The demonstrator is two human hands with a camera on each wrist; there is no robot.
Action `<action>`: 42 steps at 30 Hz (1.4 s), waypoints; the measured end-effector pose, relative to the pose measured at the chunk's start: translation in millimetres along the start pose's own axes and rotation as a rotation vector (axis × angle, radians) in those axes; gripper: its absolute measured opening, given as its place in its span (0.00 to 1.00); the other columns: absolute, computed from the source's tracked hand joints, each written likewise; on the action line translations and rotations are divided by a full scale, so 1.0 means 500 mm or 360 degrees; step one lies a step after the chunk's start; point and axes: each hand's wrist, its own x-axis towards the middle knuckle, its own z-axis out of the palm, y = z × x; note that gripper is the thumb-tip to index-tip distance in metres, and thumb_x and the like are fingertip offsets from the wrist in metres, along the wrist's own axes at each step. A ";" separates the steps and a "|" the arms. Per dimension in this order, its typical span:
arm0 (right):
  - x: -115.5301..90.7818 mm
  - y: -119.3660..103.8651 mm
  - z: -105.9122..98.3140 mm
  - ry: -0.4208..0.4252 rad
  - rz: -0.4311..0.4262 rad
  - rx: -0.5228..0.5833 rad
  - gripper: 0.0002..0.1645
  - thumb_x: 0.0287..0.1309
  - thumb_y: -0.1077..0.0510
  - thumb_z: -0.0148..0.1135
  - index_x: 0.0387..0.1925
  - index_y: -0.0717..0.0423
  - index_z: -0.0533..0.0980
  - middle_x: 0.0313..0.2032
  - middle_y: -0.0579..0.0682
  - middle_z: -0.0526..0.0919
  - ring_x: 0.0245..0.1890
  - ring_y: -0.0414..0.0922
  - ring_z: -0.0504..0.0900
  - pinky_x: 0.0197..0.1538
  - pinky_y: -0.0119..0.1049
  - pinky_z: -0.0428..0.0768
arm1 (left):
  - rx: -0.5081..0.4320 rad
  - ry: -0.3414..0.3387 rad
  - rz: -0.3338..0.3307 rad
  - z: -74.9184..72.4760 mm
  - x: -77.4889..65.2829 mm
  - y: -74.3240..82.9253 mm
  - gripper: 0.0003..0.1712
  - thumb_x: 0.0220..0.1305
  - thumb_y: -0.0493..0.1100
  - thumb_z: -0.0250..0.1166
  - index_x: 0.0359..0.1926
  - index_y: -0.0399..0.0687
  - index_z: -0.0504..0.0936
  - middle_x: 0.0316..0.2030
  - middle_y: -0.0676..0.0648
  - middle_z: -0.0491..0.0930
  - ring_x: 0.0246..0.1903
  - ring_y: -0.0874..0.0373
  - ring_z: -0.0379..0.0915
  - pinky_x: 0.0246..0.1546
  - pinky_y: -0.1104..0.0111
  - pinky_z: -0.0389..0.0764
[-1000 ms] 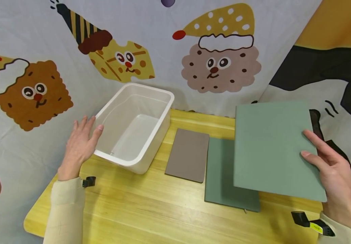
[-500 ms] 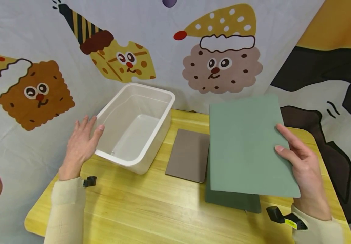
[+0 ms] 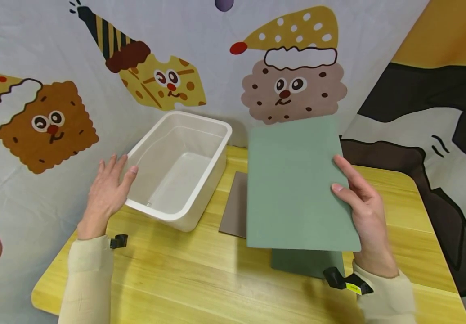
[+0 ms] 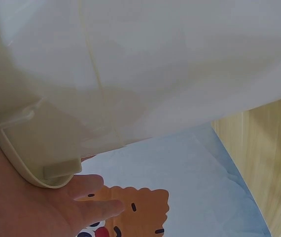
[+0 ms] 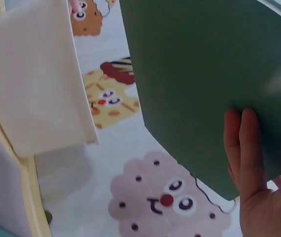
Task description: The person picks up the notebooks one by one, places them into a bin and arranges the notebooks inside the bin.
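My right hand [image 3: 364, 216] pinches a large pale green notebook [image 3: 297, 189] by its right edge, thumb on the upper face and fingers beneath. In the right wrist view, fingers [image 5: 251, 148] lie flat along the notebook's dark green underside [image 5: 194, 89]. It is held above the table, over a second green notebook [image 3: 307, 262] and a brown-grey notebook [image 3: 235, 207], covering much of both. My left hand [image 3: 107, 193] rests on the left rim of a white plastic bin [image 3: 198, 198], fingers spread and fairly straight. In the left wrist view, two fingers [image 4: 98, 210] extend past the bin's rim.
The bin stands at the back left of a yellow wooden table [image 3: 184, 279]; no contents show inside. Behind the table hangs a white cloth [image 3: 217, 54] with cartoon food prints. The table's right edge borders a dark printed part of the cloth.
My right hand has carried the pale green notebook leftward, from the right side to above the other two notebooks, nearer the bin. My left hand has stayed on the bin's rim.
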 end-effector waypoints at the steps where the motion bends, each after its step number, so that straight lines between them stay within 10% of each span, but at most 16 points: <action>1: 0.001 0.002 0.008 -0.0006 0.0006 0.0020 0.31 0.74 0.69 0.53 0.75 0.56 0.69 0.73 0.50 0.70 0.62 0.43 0.80 0.52 0.30 0.83 | -0.0001 0.0002 0.0007 0.000 0.000 0.000 0.46 0.80 0.69 0.34 0.82 0.40 0.51 0.80 0.29 0.40 0.77 0.25 0.27 0.64 0.22 0.42; 29: 0.070 0.118 0.294 -0.0220 0.0011 0.0157 0.32 0.75 0.64 0.55 0.77 0.51 0.65 0.77 0.37 0.64 0.77 0.32 0.53 0.67 0.28 0.64 | -0.0008 0.0048 0.0057 0.005 -0.008 0.001 0.44 0.82 0.65 0.28 0.81 0.38 0.52 0.80 0.29 0.43 0.77 0.25 0.31 0.62 0.20 0.44; 34: 0.086 0.147 0.340 -0.0203 0.0055 0.0158 0.33 0.73 0.64 0.55 0.77 0.51 0.66 0.77 0.40 0.63 0.41 0.30 0.76 0.41 0.26 0.72 | -0.0032 0.0084 0.0058 0.008 -0.013 0.000 0.44 0.82 0.64 0.25 0.81 0.38 0.54 0.80 0.30 0.45 0.78 0.26 0.33 0.62 0.21 0.45; 37: 0.096 0.161 0.366 -0.0182 0.0081 0.0085 0.34 0.72 0.63 0.56 0.76 0.48 0.67 0.76 0.39 0.65 0.14 0.35 0.60 0.23 0.27 0.66 | -0.0049 0.0091 0.0053 0.008 -0.014 -0.002 0.44 0.82 0.64 0.23 0.81 0.38 0.53 0.80 0.30 0.45 0.78 0.27 0.32 0.62 0.20 0.45; 40: 0.108 0.174 0.387 -0.0159 0.0094 -0.0015 0.35 0.70 0.63 0.56 0.76 0.48 0.68 0.75 0.39 0.67 0.17 0.34 0.66 0.25 0.27 0.68 | -0.0066 0.0085 0.0049 0.008 -0.013 -0.001 0.44 0.81 0.65 0.22 0.81 0.39 0.53 0.80 0.31 0.44 0.78 0.28 0.31 0.61 0.20 0.44; 42: 0.116 0.179 0.401 -0.0144 0.0118 -0.0068 0.36 0.68 0.63 0.56 0.76 0.48 0.67 0.75 0.40 0.66 0.36 0.33 0.78 0.38 0.26 0.75 | -0.0070 0.0085 0.0042 0.009 -0.012 0.000 0.45 0.81 0.65 0.21 0.81 0.39 0.52 0.80 0.32 0.44 0.78 0.28 0.30 0.61 0.19 0.44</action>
